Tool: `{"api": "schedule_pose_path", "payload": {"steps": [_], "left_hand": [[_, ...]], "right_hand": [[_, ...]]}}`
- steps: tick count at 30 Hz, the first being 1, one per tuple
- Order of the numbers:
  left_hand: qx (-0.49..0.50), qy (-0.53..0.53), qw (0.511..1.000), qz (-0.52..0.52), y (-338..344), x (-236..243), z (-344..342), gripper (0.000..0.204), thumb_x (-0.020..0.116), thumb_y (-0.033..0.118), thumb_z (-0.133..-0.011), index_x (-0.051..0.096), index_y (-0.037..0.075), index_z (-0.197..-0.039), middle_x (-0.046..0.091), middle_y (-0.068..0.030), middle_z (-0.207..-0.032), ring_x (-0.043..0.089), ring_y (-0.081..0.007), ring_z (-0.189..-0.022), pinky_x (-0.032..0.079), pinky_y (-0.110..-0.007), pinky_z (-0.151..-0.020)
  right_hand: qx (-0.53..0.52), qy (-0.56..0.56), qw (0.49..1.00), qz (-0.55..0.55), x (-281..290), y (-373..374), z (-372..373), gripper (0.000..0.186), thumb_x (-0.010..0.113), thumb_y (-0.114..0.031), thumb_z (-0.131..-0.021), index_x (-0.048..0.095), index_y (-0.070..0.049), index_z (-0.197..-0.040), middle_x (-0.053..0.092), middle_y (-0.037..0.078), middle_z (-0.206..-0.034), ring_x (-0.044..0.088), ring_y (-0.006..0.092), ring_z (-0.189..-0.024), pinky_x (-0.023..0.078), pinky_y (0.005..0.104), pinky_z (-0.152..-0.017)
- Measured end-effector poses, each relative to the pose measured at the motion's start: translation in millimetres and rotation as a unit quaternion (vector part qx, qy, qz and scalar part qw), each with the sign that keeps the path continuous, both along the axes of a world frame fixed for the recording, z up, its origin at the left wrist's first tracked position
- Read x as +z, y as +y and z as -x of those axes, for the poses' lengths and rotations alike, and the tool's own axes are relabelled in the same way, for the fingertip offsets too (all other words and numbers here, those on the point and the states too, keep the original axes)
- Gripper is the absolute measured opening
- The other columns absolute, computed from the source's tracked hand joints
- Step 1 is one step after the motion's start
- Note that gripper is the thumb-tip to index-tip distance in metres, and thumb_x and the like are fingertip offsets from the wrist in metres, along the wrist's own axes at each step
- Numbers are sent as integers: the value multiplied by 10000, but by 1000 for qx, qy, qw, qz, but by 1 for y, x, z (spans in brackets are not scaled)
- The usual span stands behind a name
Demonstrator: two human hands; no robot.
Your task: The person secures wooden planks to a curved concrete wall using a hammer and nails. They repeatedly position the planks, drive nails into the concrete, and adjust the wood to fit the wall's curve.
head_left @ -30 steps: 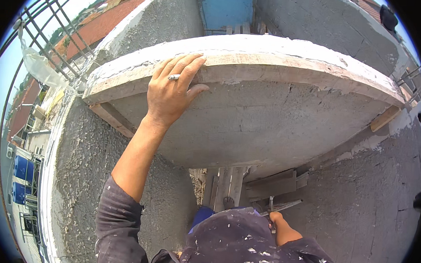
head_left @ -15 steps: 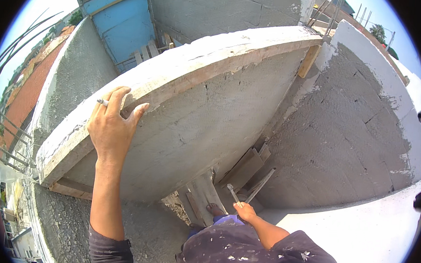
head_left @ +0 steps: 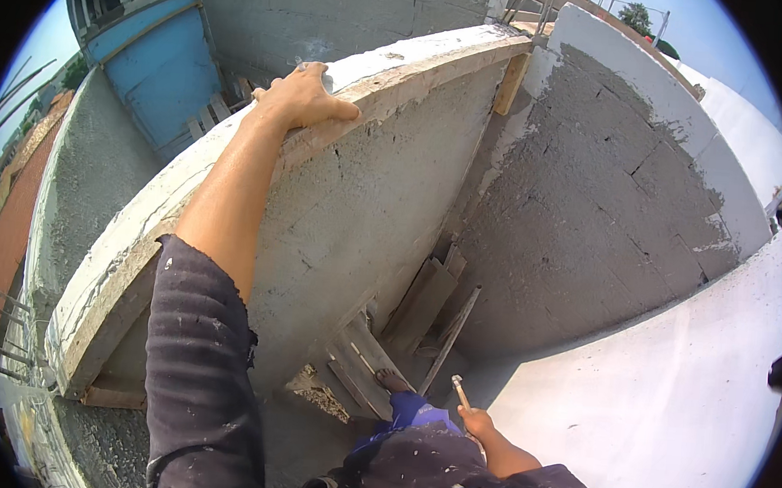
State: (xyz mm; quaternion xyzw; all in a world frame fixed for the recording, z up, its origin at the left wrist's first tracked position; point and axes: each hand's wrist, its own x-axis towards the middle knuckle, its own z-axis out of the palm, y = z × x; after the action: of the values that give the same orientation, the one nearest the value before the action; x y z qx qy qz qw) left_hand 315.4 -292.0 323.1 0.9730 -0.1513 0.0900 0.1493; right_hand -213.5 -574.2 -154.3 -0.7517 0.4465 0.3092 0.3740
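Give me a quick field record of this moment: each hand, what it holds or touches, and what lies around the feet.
Left hand: flat on the top edge of the concrete wall, beside the wooden strip along that edge.
Right hand: low by the hip, gripping a thin tool; its kind cannot be told.
Near the foot: wooden planks leaning in the corner.
Right side: white surface.
Background: blue panel.

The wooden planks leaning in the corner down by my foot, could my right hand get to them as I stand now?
Probably yes. The right hand hangs low, close to the wooden planks, with open space between. But it already holds a thin tool, so gripping a plank would likely mean setting that down first.
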Motion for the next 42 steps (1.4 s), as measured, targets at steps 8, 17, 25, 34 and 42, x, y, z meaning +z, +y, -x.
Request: {"api": "schedule_pose_path", "payload": {"steps": [8, 17, 25, 34, 42], "left_hand": [[-23, -32, 999, -16, 7, -3, -6, 1115, 766, 553, -580, 527, 72, -1558, 561, -251, -1539, 571, -383, -1407, 517, -477, -1106], [-22, -9, 1000, 0, 5, 5, 2, 1096, 806, 507, -589, 517, 97, -1563, 569, -202, -1552, 564, -345, -1424, 490, -474, -1131], [-26, -17, 999, 10, 5, 4, 8, 1082, 819, 527, -616, 517, 80, -1554, 579, -246, -1516, 566, -384, -1411, 462, -460, -1168], [-29, -42, 999, 6, 11, -7, -6, 1107, 809, 644, -614, 540, 97, -1538, 594, -284, -1478, 603, -440, -1358, 484, -552, -1135], [-36, -2, 999, 40, 14, -9, -5, 1098, 787, 720, -635, 535, 190, -1564, 675, -303, -1332, 738, -428, -1107, 577, -543, -968]], "right_hand": [[-159, 128, 979, 22, -41, 2, 143, 675, 607, -628, -1006, 748, 29, -1063, 752, 182, -921, 741, 318, -855, 571, 427, -796], [-68, 69, 995, 24, -88, -29, 80, 665, 619, -609, -1013, 766, 32, -1108, 763, 218, -1059, 731, 328, -1034, 545, 432, -892], [-53, -18, 996, -76, -63, -51, -49, 590, 571, -552, -1068, 689, -10, -867, 674, 104, -772, 642, 236, -628, 498, 410, -621], [-13, 60, 997, -42, -75, -85, -44, 651, 569, -587, -1040, 732, -3, -1278, 744, 243, -1216, 727, 349, -1135, 546, 452, -944], [-104, 135, 984, -60, -106, -103, 37, 691, 641, -579, -987, 711, 32, -1303, 732, 260, -1269, 700, 388, -1215, 520, 464, -1014]]}}
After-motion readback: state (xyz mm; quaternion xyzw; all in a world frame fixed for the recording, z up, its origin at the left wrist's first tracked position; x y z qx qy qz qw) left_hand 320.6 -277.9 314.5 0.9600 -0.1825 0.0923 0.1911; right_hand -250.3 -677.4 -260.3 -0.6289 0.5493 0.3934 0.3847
